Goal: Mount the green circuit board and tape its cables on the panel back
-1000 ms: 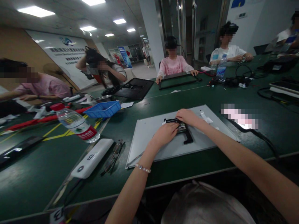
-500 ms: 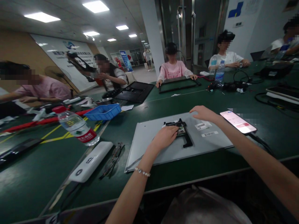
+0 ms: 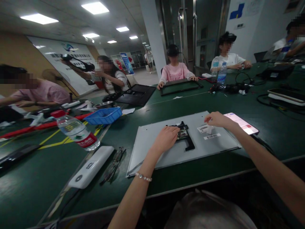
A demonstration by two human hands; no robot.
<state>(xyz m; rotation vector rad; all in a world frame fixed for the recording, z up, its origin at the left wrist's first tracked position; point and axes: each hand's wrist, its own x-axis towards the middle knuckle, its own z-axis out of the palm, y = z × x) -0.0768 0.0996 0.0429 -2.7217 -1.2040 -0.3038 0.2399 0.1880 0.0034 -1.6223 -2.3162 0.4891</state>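
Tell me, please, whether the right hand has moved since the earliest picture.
Yes, the right hand has moved rightward over the pale panel, away from the black bracket.

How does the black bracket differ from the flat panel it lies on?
The black bracket is smaller; the flat panel spreads beyond it on every side. The bracket is dark, the panel pale grey. The bracket has an irregular outline with a projecting arm; the panel's is plainly four-sided. Both are partly hidden by the left hand.
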